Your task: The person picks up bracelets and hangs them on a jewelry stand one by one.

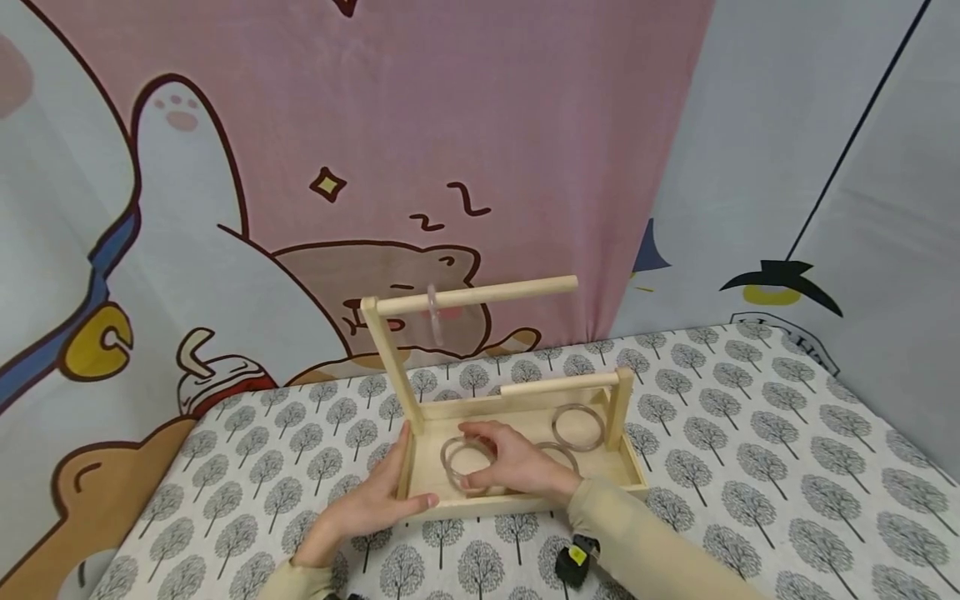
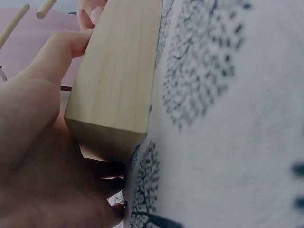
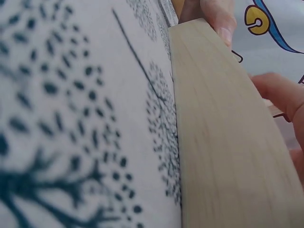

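A shallow wooden tray (image 1: 510,505) carries a tall post with a long upper bar (image 1: 510,292) and a shorter post with a lower bar (image 1: 558,384). My left hand (image 1: 367,500) holds the tray's left front corner, thumb at the front wall and fingers along the side. Inside the tray, my right hand (image 1: 517,465) pinches a clear pinkish ring (image 1: 444,457) between thumb and fingers. A second ring (image 1: 558,446) lies partly hidden behind that hand, and a third ring (image 1: 554,427) is near the right post. Another ring (image 1: 435,312) hangs on the upper bar.
Beneath the tray, a white cloth (image 1: 750,500) printed with trees covers the table. A cartoon-printed curtain (image 1: 525,150) hangs behind it. By the right sleeve is a black wrist device (image 1: 573,567) with a yellow mark.
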A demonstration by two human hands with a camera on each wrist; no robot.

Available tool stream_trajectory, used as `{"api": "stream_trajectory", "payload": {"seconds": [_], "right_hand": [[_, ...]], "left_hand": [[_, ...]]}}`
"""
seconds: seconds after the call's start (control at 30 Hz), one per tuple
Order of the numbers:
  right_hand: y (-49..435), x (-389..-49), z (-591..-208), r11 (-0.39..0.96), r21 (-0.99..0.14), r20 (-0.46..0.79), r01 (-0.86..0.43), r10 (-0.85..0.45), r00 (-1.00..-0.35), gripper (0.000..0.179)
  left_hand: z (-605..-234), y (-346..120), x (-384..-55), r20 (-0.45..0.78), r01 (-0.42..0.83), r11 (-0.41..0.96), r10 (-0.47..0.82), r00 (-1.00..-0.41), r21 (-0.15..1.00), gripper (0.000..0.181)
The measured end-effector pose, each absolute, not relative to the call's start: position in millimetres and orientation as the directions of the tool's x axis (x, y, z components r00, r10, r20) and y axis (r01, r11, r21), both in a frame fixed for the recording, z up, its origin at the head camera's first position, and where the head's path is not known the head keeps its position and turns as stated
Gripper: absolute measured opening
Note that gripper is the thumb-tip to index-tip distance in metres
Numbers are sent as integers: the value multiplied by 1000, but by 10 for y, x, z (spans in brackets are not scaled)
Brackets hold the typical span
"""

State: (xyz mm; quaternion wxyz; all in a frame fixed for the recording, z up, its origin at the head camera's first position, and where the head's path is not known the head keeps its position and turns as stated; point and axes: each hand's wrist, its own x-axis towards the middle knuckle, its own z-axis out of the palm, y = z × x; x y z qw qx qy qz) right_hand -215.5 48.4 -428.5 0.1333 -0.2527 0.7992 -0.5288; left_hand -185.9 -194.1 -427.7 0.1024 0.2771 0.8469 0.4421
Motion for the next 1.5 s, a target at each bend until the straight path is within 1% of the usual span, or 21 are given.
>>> {"api": "stream_trajectory", "payload": {"seconds": [0.1, 0.2, 0.47, 0.9, 1.07, 1.37, 1.5], "right_hand": [[490, -2140, -4265, 350, -887, 62, -300, -554, -830, 80], [484, -2133, -4233, 381, -861, 70, -336, -566, -821, 82], [413, -2083, -4108, 386, -841, 73, -378, -612, -787, 84], [495, -1899, -3993, 418, -804, 90, -424, -618, -781, 78], [546, -1859, -3958, 390, -809, 120, -440, -623, -773, 78], [626, -1831, -3891, 352, -810, 177, -469, -615, -768, 78], [644, -1824, -3844, 358, -803, 191, -477, -604, -774, 77]], "left_hand": [[-4271, -1948, -1858, 55, 369, 466, 559, -827, 804, 108], [-4268, -1968, -1847, 39, 353, 493, 540, -841, 795, 109], [-4267, -2033, -1809, 45, 339, 518, 499, -866, 785, 110], [-4313, -1979, -1825, 87, 380, 456, 543, -835, 804, 109], [-4318, -1971, -1840, 95, 396, 458, 551, -829, 796, 109], [-4326, -1950, -1863, 140, 437, 417, 577, -805, 797, 108], [-4323, -1948, -1868, 147, 446, 412, 581, -800, 795, 108]]}}
